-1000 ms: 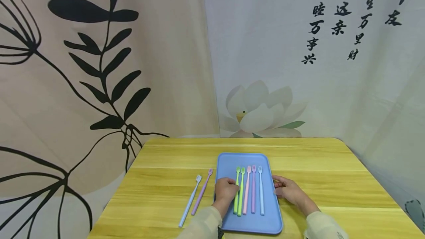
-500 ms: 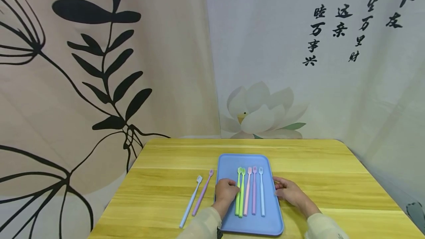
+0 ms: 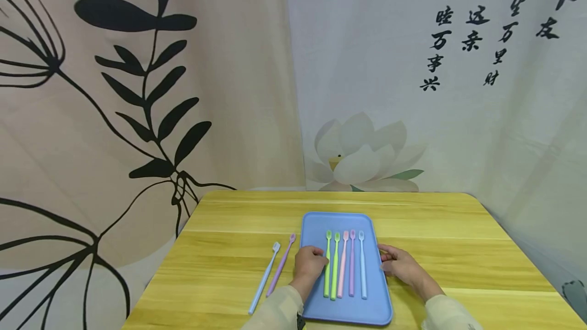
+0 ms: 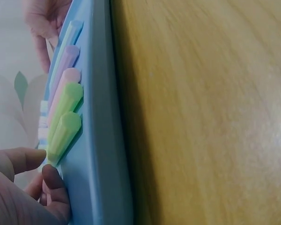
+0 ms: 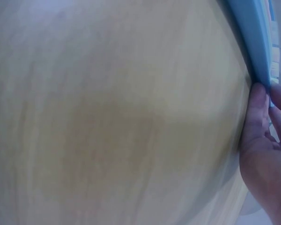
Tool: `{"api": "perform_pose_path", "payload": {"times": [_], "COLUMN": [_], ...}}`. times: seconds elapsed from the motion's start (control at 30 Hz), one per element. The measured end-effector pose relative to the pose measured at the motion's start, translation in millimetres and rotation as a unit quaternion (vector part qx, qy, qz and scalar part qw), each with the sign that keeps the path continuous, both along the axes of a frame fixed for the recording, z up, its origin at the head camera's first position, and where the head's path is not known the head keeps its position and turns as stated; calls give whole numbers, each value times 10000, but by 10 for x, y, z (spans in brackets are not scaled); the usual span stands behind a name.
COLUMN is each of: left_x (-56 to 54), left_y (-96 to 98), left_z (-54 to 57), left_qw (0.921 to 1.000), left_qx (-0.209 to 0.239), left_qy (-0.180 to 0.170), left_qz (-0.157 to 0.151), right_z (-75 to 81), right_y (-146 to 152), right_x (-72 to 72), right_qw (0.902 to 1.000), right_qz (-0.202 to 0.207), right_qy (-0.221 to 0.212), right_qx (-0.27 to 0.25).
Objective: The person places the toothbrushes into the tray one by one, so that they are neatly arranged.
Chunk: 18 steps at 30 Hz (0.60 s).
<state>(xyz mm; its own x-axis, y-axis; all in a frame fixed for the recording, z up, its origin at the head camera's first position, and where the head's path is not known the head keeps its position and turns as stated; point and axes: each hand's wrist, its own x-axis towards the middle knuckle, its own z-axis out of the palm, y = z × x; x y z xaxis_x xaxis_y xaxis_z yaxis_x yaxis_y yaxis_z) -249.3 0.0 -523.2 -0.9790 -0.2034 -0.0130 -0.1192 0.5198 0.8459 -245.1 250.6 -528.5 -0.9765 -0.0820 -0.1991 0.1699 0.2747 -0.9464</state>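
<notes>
A blue tray lies on the yellow wooden table. Several toothbrushes lie on it side by side, heads away from me: two green, one pink, one purple and one pale blue. My left hand rests on the tray's left part. It pinches the leftmost green toothbrush with curled fingers; the left wrist view shows my thumb beside that green toothbrush. My right hand holds the tray's right rim, and its thumb presses the blue tray.
Two more toothbrushes lie on the table left of the tray, a pale blue one and a purple one. Printed curtains hang close behind and beside the table. The table's rounded far corners and right edge are in view.
The leftmost green toothbrush has shifted slightly left under my left hand and now lies apart from the second green one. My right hand has stayed on the tray rim.
</notes>
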Motion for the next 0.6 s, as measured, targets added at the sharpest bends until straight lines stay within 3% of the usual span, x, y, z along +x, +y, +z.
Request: {"api": "perform_pose_path", "payload": {"times": [0.3,0.6], "left_x": [-7,-49], "left_y": [-26,-140], "left_z": [28,130], "left_qw": [9995,9953], "left_qx": [320,757], "left_qy": [-62,552], "left_qz": [19,-248], "right_z": [11,-1], "right_y": [-3,14], "right_x": [-1,-16], "right_qw": [10000,9998], "right_qz": [-65,-54], "right_qy": [-13,-53], "right_qx": [57,181]}}
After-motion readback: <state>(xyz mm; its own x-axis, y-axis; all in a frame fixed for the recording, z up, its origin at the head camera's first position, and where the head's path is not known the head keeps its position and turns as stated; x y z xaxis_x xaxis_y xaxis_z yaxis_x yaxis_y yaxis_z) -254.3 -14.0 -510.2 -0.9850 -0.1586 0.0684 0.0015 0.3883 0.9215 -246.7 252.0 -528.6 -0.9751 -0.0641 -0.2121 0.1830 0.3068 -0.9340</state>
